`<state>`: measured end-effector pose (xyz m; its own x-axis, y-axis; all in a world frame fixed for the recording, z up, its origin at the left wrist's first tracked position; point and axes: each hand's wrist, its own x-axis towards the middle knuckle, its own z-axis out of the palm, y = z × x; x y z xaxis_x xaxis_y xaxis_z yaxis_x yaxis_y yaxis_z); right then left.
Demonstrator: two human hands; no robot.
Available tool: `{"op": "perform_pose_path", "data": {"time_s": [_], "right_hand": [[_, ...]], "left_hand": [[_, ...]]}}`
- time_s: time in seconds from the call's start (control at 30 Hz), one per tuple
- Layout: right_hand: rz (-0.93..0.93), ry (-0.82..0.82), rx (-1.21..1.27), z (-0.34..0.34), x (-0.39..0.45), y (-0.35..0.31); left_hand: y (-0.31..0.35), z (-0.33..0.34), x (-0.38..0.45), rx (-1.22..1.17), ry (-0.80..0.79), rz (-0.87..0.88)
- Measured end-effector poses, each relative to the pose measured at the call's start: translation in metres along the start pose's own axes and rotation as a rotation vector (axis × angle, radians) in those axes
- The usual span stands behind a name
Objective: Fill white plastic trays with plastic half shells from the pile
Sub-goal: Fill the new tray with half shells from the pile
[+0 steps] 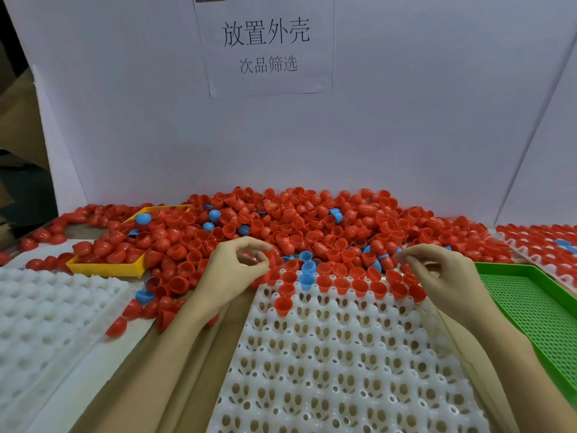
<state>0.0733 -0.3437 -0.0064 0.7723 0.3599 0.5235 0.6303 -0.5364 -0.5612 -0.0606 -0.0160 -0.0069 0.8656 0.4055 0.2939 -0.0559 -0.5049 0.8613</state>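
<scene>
The pile of red and blue half shells (312, 223) lies heaped against the white back panel (406, 120), spilling forward onto the far edge of the white plastic tray (343, 354) in front of the person. The tray's far rows already hold red shells and a few blue ones, open side up; the nearer cups stand bare. Both hands reach to that far edge, where tray meets pile.

The left hand (232, 270) has fingers curled, thumb meeting fingertips, seemingly pinching a red shell (249, 259), though the fingers hide most of it. The right hand (443, 270) is likewise curled at the tray's far right corner, fingertips drawn together over the red shells; what it grips, if anything, cannot be told.

Both forearms stretch forward, palms turned inward, wrists lifted above the tray.

A yellow tray (106, 268) sits half buried in shells at left, a green perforated tray (530, 307) at right, another white tray (46, 307) on the surface at the near left.
</scene>
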Motion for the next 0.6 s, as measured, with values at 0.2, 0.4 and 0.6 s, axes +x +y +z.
{"op": "perform_pose_path", "data": {"time_s": [0.2, 0.4, 0.6], "right_hand": [[0.052, -0.269, 0.491, -0.01, -0.004, -0.035], [-0.033, -0.612, 0.674, 0.006, -0.013, -0.061], [-0.098, -0.437, 0.563, 0.012, -0.015, -0.067]], "left_hand": [[0.023, 0.009, -0.008, -0.495, -0.165, -0.063], [0.04, 0.042, -0.03, -0.538, -0.44, 0.018], [0.053, 0.05, -0.041, -0.301, -0.297, 0.139]]}}
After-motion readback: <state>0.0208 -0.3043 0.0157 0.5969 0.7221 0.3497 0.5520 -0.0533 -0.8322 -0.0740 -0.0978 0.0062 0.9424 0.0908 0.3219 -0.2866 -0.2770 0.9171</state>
